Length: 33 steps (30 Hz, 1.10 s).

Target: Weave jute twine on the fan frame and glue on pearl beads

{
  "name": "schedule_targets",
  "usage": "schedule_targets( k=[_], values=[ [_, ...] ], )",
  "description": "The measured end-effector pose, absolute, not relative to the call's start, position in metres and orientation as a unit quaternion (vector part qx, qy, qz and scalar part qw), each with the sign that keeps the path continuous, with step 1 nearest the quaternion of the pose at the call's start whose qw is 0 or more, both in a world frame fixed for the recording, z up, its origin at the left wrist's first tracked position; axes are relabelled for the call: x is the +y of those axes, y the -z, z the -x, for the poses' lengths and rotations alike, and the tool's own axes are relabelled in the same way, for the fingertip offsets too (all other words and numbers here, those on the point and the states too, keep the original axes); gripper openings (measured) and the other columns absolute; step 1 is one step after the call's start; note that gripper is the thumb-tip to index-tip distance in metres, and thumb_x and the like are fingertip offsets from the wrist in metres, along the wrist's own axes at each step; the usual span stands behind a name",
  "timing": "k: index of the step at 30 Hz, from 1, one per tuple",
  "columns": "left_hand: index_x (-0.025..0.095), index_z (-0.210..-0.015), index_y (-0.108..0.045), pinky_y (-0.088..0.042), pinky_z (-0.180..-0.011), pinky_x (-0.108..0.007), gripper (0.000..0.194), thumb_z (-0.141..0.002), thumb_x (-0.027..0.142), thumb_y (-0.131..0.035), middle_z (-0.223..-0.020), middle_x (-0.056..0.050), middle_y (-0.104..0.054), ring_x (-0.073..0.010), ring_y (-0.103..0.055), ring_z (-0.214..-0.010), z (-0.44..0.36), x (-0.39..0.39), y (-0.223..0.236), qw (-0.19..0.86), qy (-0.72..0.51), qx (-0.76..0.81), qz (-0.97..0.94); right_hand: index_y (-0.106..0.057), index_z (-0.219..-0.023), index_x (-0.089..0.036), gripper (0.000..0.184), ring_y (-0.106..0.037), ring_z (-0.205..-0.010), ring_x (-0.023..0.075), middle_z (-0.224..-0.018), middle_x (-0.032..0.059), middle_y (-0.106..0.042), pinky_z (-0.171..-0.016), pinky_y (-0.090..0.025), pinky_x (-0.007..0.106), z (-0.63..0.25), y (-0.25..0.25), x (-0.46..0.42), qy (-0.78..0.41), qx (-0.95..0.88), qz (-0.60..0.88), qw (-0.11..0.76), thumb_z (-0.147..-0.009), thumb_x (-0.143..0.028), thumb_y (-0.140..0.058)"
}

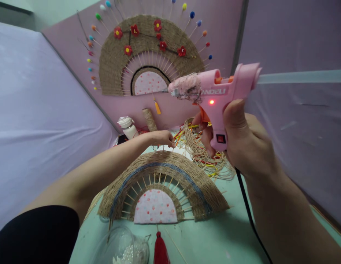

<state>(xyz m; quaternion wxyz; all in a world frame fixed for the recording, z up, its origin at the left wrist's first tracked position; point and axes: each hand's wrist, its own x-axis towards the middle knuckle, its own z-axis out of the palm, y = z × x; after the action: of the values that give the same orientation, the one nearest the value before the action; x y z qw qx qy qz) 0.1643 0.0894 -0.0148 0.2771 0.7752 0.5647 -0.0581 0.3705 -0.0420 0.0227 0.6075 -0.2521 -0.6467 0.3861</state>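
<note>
My right hand (243, 135) is wrapped round the grip of a pink hot glue gun (204, 90). Its red light glows, and the nozzle points left. A clear glue stick (299, 77) juts from the back. Past the top edge of a woven half-round fan (156, 159), my left hand (164, 138) is closed; what its fingers hold I cannot make out. The fan lies on the table with a blue woven band, bare sticks and a dotted white half-circle (155, 207) at its base. A red tassel (160, 249) lies below it.
A finished fan (112, 69) with red flowers and coloured bead tips is on the pink wall. Behind the table fan are a cord bundle (203, 146), a twine spool (149, 119) and a white bottle (129, 126). A clear container (118, 238) and pearls (129, 255) are in front. A black cable (249, 212) hangs at right.
</note>
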Motion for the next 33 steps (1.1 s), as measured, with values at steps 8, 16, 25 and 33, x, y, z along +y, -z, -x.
schedule_targets(
  k=[8,16,25,33],
  values=[
    [0.017,-0.065,-0.067,-0.029,-0.057,-0.025,0.017,-0.066,0.033,-0.068,-0.061,0.001,-0.06,-0.0105,-0.042,-0.056,-0.1642,0.0898,0.0143,0.256,0.095,0.561,-0.781,-0.064,-0.085,-0.017,0.055,-0.046,-0.037,0.0085,-0.047,-0.0045,-0.045,-0.034,-0.034,0.02,-0.3701,-0.0208,-0.0406,-0.395,-0.644,0.242,0.609,-0.089,-0.061,-0.03],
    [0.015,-0.076,-0.068,-0.031,-0.06,-0.025,0.023,-0.069,0.037,-0.064,-0.067,0.001,-0.061,-0.0114,-0.045,-0.061,-0.1664,0.0888,0.0111,0.231,0.134,0.561,-0.783,-0.066,-0.09,-0.019,0.055,-0.046,-0.037,0.0082,-0.048,-0.0044,-0.046,-0.033,-0.033,0.02,-0.3714,-0.0192,-0.039,-0.394,-0.645,0.237,0.611,-0.088,-0.061,-0.031],
    [0.015,-0.076,-0.068,-0.031,-0.059,-0.026,0.023,-0.069,0.036,-0.063,-0.067,0.0,-0.061,-0.0115,-0.044,-0.06,-0.1651,0.0891,0.0132,0.235,0.129,0.554,-0.788,-0.066,-0.091,-0.018,0.054,-0.047,-0.038,0.0071,-0.053,-0.0048,-0.045,-0.033,-0.035,0.019,-0.3709,-0.0196,-0.0386,-0.391,-0.644,0.234,0.615,-0.088,-0.061,-0.033],
    [0.016,-0.08,-0.069,-0.032,-0.061,-0.026,0.028,-0.069,0.042,-0.064,-0.073,-0.001,-0.063,-0.0119,-0.047,-0.064,-0.1606,0.0937,0.0177,0.238,0.123,0.547,-0.793,-0.066,-0.092,-0.017,0.056,-0.047,-0.037,0.0069,-0.051,-0.005,-0.046,-0.033,-0.035,0.018,-0.37,-0.0187,-0.0386,-0.391,-0.647,0.234,0.612,-0.088,-0.061,-0.032]
  ],
)
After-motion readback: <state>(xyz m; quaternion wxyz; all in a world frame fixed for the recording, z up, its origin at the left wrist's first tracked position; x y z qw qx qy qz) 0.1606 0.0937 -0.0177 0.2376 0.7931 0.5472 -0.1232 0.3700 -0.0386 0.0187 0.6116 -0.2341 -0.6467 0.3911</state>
